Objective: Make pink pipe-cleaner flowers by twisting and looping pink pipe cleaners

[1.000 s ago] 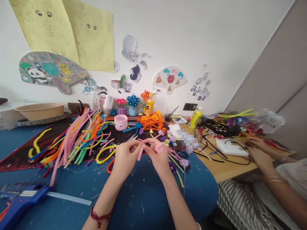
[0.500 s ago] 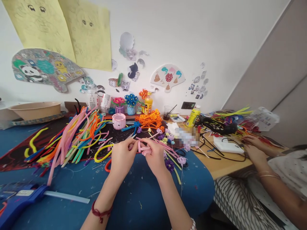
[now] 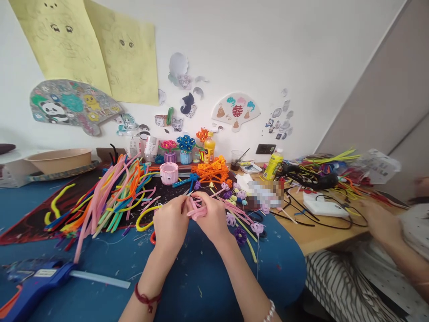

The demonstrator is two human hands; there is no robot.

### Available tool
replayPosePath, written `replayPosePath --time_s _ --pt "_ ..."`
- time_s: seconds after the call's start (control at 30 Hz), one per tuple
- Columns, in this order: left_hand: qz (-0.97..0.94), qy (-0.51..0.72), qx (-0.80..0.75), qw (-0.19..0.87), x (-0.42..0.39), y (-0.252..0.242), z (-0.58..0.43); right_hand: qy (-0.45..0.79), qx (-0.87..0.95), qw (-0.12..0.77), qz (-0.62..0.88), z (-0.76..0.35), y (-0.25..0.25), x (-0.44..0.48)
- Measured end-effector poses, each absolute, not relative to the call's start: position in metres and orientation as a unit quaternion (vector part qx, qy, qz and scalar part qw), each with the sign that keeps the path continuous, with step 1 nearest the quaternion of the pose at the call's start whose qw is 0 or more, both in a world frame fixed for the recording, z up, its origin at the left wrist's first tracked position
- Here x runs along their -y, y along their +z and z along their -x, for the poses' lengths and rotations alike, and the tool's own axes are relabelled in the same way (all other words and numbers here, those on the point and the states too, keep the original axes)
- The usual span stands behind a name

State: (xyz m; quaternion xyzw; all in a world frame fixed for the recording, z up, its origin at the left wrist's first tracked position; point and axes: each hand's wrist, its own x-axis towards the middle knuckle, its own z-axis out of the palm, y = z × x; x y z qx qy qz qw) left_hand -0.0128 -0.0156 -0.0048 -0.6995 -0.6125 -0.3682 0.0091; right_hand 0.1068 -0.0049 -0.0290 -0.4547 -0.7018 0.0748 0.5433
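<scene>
Two hands on the pink pipe cleaner [image 3: 197, 210], near centre: left hand [image 3: 171, 221] pinches one edge, right hand [image 3: 212, 220] grips its loops. Hanging end gone from view, loops now bunched; I judge the bending further along. Right: co-worker's hand [image 3: 384, 222] now off the white box [image 3: 325, 206].

Left hand [image 3: 170, 222], right hand [image 3: 214, 220] pinching looped pink pipe cleaner [image 3: 197, 212]; pink pot [image 3: 169, 174] beyond; glue gun [image 3: 43, 281] leftward.
</scene>
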Motion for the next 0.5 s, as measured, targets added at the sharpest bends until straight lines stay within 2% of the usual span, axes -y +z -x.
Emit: replayPosePath --time_s 0.1,0.2,0.27,0.4,0.5 --pt "0.676 -0.381 0.627 0.062 0.011 -0.004 0.020 0.108 0.706 0.525 0.463 -0.098 -0.018 -0.006" --pt "0.680 -0.402 0.607 0.090 0.003 -0.002 0.027 0.185 0.684 0.550 0.442 -0.089 -0.010 -0.023" --pt "0.700 -0.400 0.588 0.069 -0.003 -0.001 0.031 0.257 0.658 0.571 0.418 -0.085 -0.010 -0.034" --pt "0.712 -0.392 0.582 0.002 -0.010 -0.001 0.037 0.286 0.621 0.585 0.436 -0.082 -0.022 -0.048" --pt "0.714 -0.387 0.583 -0.007 -0.008 -0.003 0.039 0.309 0.605 0.580 0.451 -0.084 -0.032 -0.051"
